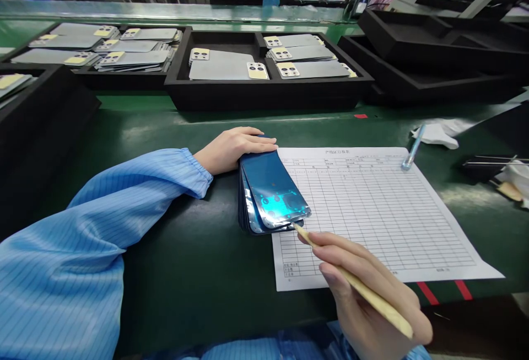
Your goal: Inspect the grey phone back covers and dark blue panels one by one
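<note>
A stack of glossy blue phone back panels (273,183) sits on the green table, its near end overlapping the paper sheet. The panels are slightly fanned, with shiny silvery film at the near edge. My left hand (239,148) holds the far end of the stack, fingers laid across the top; its thumb is hidden. Between the fingers and thumb of my right hand (367,294) is a pale yellow pointed stick (363,288). The stick's tip meets the near edge of the top panels, at their right corner; whether it touches them I cannot tell.
A printed form (355,211) lies under the right hand, with a pen (413,148) on its far right corner. Black trays (264,92) of grey panels line the back. Stacked black trays (438,46) stand at right, near crumpled white material (438,133). Other people are beyond.
</note>
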### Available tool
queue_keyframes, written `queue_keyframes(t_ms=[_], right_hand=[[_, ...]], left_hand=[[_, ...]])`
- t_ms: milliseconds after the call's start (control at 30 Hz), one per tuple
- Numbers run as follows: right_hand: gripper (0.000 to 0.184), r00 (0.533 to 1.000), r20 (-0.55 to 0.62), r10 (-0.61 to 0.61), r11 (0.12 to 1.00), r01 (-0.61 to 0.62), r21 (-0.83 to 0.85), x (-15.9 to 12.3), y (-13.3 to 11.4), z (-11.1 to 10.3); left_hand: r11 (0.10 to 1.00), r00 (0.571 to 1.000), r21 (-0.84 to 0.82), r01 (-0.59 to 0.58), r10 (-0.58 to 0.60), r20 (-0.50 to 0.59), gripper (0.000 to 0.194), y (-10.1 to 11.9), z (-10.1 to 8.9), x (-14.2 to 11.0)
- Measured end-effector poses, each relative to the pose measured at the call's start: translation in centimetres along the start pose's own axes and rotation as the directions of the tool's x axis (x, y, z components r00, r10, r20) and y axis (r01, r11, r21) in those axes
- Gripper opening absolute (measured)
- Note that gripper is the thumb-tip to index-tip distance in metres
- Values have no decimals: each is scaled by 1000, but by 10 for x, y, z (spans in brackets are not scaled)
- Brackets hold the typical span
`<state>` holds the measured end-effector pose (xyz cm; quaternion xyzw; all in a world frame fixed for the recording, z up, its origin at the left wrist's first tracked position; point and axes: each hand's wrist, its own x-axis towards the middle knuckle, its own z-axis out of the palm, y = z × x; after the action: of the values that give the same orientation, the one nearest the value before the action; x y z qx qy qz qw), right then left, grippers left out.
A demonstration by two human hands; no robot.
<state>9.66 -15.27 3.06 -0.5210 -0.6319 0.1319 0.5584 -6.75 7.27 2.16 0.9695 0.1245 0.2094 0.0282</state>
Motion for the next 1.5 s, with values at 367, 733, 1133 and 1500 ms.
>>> queue_keyframes(t_ms=[367,733,1133,1500], right_hand=[[21,1000,1,20,1000,-20,15,-1,1,-1],[23,997,-44,69,996,-66,53,0,0,4],[18,995,-39,96,994,-94,58,3,-4,5],[14,983,126,136,974,-156,166,21,1,1]], left_hand=[[1000,1000,-3,21,-21,12,33,-1,1,0],[1000,1000,23,20,-21,12,32,0,0,-1],[998,1000,55,16,-16,5,30,3,-3,1],[998,998,48,49,-51,40,32,3,-3,1]])
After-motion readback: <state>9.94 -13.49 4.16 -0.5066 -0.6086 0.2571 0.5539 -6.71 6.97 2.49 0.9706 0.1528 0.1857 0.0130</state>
